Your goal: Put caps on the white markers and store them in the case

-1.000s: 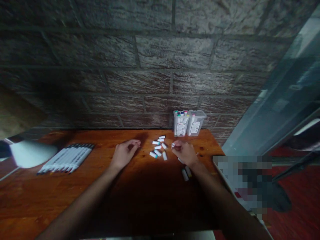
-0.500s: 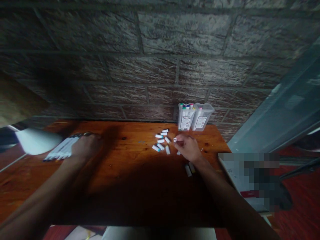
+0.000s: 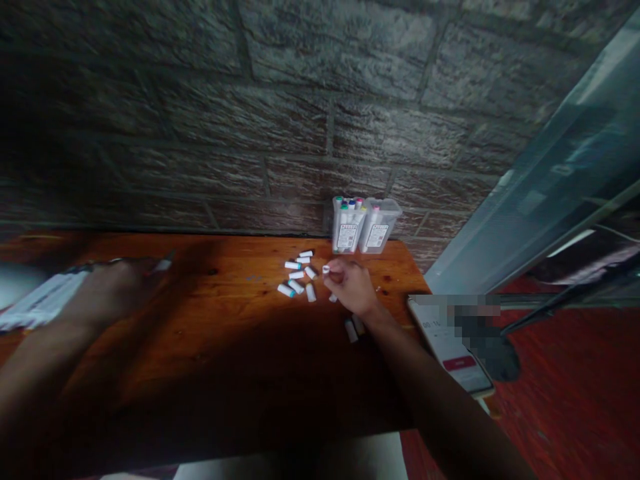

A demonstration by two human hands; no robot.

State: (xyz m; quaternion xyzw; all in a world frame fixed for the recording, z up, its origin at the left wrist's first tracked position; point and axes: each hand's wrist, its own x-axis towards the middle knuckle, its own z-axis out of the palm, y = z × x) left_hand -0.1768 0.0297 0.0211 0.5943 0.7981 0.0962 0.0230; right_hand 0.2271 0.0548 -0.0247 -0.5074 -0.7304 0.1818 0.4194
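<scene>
My right hand [image 3: 353,287] pinches a small white marker cap [image 3: 326,269] between thumb and fingertips, with its hollow end showing. Several white marker caps [image 3: 296,275], some with blue or yellow ends, lie loose on the wooden table just left of it. Two more caps [image 3: 351,330] rest in shadow below my right wrist. My left hand [image 3: 115,290], blurred, is closed around a marker [image 3: 163,265], whose white end and dark tip point right. Beside that hand lies a row of white markers [image 3: 37,300].
Two clear plastic marker cases [image 3: 377,230] stand against the stone-block wall [image 3: 300,127]; the left one holds several markers with coloured ends. A phone-like device [image 3: 457,350] lies beyond the table's right edge. A blurred white object [image 3: 17,287] is at far left.
My left hand has lifted a marker from beside the row and moves it rightward over the table. My right hand still holds the cap. The view has turned right.
</scene>
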